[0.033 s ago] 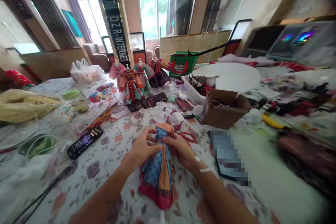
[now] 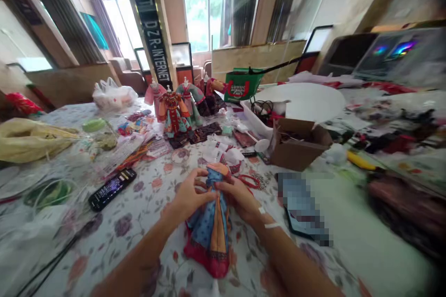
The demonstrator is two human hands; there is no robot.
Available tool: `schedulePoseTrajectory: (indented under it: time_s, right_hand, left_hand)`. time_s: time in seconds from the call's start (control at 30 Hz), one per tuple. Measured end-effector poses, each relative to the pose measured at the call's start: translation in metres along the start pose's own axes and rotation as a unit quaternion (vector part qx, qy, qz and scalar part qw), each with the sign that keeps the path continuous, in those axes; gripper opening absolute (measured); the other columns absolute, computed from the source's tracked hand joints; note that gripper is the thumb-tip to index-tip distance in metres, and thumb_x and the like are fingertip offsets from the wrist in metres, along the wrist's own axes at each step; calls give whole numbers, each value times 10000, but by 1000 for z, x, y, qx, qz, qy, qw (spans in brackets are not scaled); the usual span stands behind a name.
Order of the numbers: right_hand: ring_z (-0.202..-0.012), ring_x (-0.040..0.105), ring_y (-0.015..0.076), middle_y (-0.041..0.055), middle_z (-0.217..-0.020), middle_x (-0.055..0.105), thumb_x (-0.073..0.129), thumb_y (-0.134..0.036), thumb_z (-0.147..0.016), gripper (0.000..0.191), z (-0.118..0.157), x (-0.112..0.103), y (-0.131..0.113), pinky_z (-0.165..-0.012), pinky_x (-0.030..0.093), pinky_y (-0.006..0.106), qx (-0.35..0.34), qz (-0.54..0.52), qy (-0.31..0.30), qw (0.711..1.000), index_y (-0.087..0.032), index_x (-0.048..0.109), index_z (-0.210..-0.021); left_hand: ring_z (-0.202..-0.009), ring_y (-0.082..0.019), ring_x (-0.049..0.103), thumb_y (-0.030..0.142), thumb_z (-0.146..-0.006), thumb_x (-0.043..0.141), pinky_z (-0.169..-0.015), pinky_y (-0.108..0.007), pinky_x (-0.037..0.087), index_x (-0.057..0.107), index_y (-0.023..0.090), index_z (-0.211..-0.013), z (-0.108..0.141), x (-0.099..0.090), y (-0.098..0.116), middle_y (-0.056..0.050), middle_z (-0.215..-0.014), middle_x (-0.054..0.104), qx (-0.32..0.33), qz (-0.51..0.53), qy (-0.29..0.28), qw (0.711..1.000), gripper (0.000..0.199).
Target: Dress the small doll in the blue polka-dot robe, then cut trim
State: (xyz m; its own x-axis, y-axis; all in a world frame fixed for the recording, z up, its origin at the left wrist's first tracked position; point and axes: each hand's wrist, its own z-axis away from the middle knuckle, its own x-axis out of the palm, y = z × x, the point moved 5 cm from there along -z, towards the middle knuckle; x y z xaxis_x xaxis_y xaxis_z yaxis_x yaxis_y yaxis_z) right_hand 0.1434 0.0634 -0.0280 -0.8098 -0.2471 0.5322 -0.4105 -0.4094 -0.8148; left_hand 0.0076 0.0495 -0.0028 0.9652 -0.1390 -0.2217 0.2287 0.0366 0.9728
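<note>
L hand [image 2: 191, 195]: fingers part-curled, thumb & forefinger on cloth, small gap showing betw. them. R hand [image 2: 240, 195]: fingers bent in tighter, on same piece from other side; some tips hidden, can't tell how hard they grip. Thumbs nearly meet at front.

Held: small blue dress [image 2: 204, 227], orange panel, red hem; upper part betw. both hands, hem twd the person. Can't tell if skirt rests on anything.

Handling looks centred on the upper part. To do it well, I'd say: light fingertip pinch, even tension L & R so panel runs straight; ease folds flat w/ thumbs, no tugging; thin cloth prob. creases easily. Forearms low for steadiness. White band [image 2: 272, 225] at R wrist: mind it doesn't snag.

Just past R hand: red ring [image 2: 249, 181]. Beyond fingers: white cloth w/ red trim [image 2: 223, 154]. Off L: black remote-like device [image 2: 113, 189]. Off R: phone [image 2: 291, 223], screen blurred out.

Table [image 2: 108, 246]: floral cover, v. cluttered twd edges. Far side: small dresses on stands [image 2: 176, 111], cardboard box [image 2: 296, 151], white tub [image 2: 249, 113] w/ dark cords, green bag [image 2: 244, 86]. Far L: yellow bag [image 2: 31, 141], white plastic bag [image 2: 114, 95].

Room: bright window [image 2: 198, 18], dk curtains [image 2: 242, 14], lettered black strip [image 2: 149, 23] up a column. Daylight from ahead, so near side of dress prob. shaded; tilting it slightly might help see folds.
</note>
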Motion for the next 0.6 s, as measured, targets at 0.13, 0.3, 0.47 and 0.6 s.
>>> schedulePoseTrajectory:
  time_s: [0.13,0.3,0.47,0.6]
  right_hand:
    - [-634,674,150,0,-844,748,724,-203,-661,536,1,-1,-2,-552,529,230,6,9,9,1000,-239,635,-1188]
    - [-603,661,140,3,-811,731,732,-198,-632,409,5,1,-4,-531,535,232,9,46,33,998,-201,681,-1038]
    - [-665,678,161,7,-830,731,724,-203,-628,463,7,2,-5,-578,547,258,8,55,41,998,-215,662,-1086]
    - [-603,656,134,4,-814,721,730,-193,-623,462,5,1,-4,-533,529,225,-1,48,34,998,-203,663,-1080]
  left_hand:
    - [-861,-181,599,261,-616,779,-679,-272,485,491,178,-1090,1,2,4,-57,-982,601,17,-3,4,1000,561]
    - [-894,-196,603,276,-608,790,-705,-285,489,488,177,-1117,4,1,5,-64,-1000,606,19,2,1,1000,600]
    - [-894,-194,608,276,-626,787,-700,-282,495,491,167,-1138,6,1,6,-83,-1041,616,24,-1,-2,1000,602]
    - [-899,-201,612,321,-662,770,-695,-293,502,515,171,-1145,7,-6,12,-108,-1138,602,40,-25,9,999,567]
